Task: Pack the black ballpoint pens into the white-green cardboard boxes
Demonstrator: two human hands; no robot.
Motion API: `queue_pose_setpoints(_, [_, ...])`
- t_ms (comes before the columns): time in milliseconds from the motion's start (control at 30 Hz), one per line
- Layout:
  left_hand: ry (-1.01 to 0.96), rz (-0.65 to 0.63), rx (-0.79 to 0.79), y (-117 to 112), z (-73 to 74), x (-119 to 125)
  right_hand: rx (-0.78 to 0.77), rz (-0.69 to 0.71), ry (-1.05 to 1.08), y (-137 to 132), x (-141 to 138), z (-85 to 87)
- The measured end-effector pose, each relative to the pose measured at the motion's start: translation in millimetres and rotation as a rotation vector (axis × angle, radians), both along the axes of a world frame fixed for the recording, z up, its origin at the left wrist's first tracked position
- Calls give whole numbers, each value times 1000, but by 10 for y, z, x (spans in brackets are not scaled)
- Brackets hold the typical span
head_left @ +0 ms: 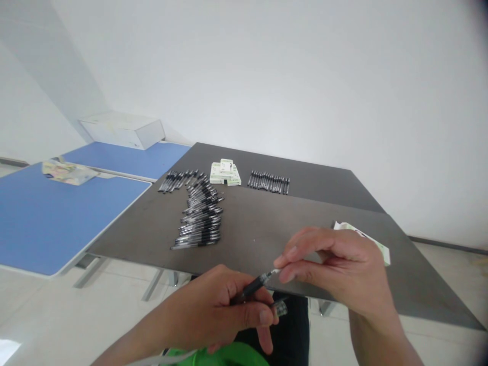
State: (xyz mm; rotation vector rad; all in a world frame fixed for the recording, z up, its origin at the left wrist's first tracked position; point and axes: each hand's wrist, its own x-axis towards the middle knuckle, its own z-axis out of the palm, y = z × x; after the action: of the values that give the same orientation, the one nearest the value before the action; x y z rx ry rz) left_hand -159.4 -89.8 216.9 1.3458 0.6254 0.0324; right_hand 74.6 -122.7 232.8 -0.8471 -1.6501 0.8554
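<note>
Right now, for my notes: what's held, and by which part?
Left hand grips a black plastic pen by its barrel; right hand pinches its silver tip.

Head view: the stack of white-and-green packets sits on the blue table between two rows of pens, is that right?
No: the stack of white-and-green packets sits on the dark table, as the head view shows, between one row of pens and another.
</note>
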Motion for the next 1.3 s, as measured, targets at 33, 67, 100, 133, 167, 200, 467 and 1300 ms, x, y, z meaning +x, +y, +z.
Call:
queue_pose_setpoints(33, [-1,3,13,-2,-2,1,1,-7,-6,-6,12,4])
queue_pose_setpoints(67, [-1,6,24,-4,-5,2,4,-16,-8,-12,26,9])
queue_pose_setpoints(100, [2,7,27,-6,-8,2,14,-22,-7,-17,41,15])
queue_pose_setpoints(133, [5,8,25,-9,-11,2,27,-28,-4,-21,55,22])
queue_pose_setpoints(167, [6,6,19,-12,-14,3,40,-36,-1,-24,67,28])
queue_pose_setpoints(200, [6,3,13,-16,-18,3,50,-42,-4,-26,76,34])
queue_pose_setpoints(467, [42,6,15,-60,-36,29,31,-36,-67,-20,53,1])
queue_pose_setpoints(1300, [-74,154,107,-163,-217,125,64,-55,-214,-35,75,-161])
